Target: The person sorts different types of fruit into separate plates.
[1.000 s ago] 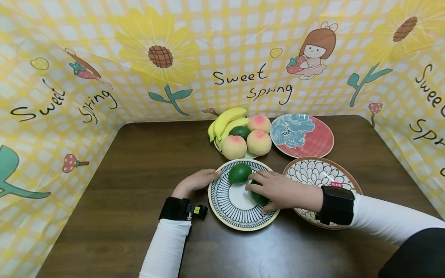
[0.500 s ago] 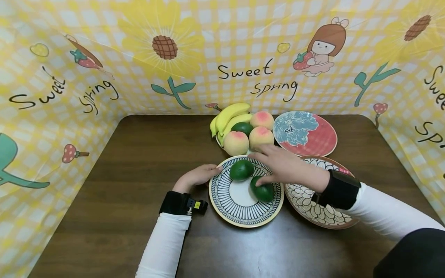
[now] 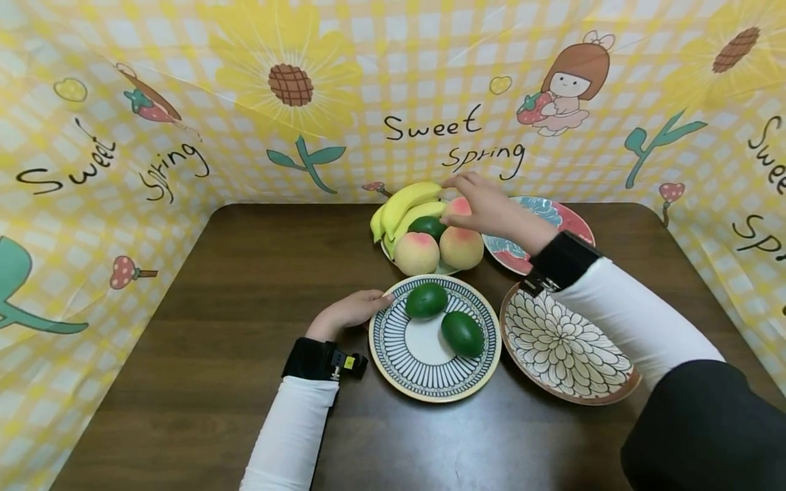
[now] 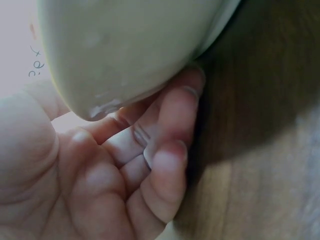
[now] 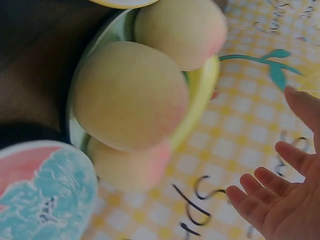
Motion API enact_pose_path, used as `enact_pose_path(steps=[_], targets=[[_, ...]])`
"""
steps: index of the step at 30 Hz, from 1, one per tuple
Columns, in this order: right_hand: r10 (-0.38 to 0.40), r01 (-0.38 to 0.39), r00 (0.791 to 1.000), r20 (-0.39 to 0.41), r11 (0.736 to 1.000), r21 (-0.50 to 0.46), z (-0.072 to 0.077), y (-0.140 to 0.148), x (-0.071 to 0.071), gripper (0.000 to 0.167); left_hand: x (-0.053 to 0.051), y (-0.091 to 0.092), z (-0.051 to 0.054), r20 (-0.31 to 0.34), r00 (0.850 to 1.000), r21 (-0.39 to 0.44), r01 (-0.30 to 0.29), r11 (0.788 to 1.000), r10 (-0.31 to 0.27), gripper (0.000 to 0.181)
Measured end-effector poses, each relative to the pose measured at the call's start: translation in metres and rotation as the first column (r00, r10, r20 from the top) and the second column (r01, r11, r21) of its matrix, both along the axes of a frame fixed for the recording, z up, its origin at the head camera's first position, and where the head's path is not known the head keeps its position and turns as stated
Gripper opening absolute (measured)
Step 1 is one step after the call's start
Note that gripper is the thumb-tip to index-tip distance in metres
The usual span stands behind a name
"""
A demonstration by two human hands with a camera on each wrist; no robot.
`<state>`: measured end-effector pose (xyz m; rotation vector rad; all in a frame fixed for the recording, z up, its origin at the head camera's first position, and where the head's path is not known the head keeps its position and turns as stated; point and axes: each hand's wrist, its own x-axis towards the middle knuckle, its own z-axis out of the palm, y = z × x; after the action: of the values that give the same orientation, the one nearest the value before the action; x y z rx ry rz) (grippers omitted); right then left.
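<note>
Head view — left hand (image 3: 348,311) pinching plate (image 3: 424,344), green fruits (image 3: 426,301) aboard, right hand (image 3: 486,206) spread, peaches (image 3: 462,248) in dish (image 5: 116,35)

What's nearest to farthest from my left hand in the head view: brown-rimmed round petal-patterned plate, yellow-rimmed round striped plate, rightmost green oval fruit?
1. Striped plate, its left rim in your left hand.
2. Green fruit, on that plate's right side.
3. Petal-patterned plate, farther right.

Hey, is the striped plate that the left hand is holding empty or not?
Not empty: the head view shows two green fruits lying on the striped plate, held at its edge by the left hand.
</note>
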<state>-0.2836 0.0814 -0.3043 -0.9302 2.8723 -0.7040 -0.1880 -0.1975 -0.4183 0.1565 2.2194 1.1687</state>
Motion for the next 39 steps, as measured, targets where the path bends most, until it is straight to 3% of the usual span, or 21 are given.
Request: enact_pose_path(steps=[5, 10, 14, 21, 27, 36, 39], targets=[[-0.041, 0.039, 0.998, 0.047, 0.999, 0.037, -0.014, -0.015, -0.018, 0.061, 0.001, 0.0, 0.0, -0.01, 1.0, 0.031, 0.018, 0.999, -0.018, 0.039], [-0.031, 0.031, 1.0, -0.001, 0.993, 0.114, -0.027, -0.031, -0.03, 0.054, 0.001, -0.002, 0.003, -0.021, 1.0, 0.022, 0.018, 1.0, -0.017, 0.04], [-0.03, 0.026, 0.999, 0.02, 0.982, 0.187, -0.032, -0.038, -0.036, 0.058, 0.001, -0.002, 0.004, -0.026, 1.0, 0.021, 0.016, 1.0, -0.016, 0.04], [0.068, -0.082, 0.995, 0.072, 0.973, 0.217, -0.038, -0.047, -0.051, 0.05, 0.001, -0.001, 0.004, -0.015, 1.0, -0.015, -0.02, 1.0, 0.02, 0.044], [0.127, -0.157, 0.984, 0.122, 0.945, 0.288, -0.035, -0.053, -0.062, 0.05, -0.001, 0.0, 0.004, -0.014, 1.0, -0.02, -0.025, 1.0, 0.024, 0.043], [0.055, -0.148, 0.976, 0.211, 0.879, 0.453, -0.029, -0.059, -0.06, 0.06, 0.0, 0.002, 0.001, -0.01, 0.999, -0.02, -0.031, 0.999, 0.03, 0.044], [0.045, -0.15, 0.972, 0.23, 0.874, 0.462, -0.028, -0.066, -0.06, 0.062, -0.001, -0.001, 0.003, -0.013, 0.999, -0.032, -0.03, 0.999, 0.03, 0.044]])
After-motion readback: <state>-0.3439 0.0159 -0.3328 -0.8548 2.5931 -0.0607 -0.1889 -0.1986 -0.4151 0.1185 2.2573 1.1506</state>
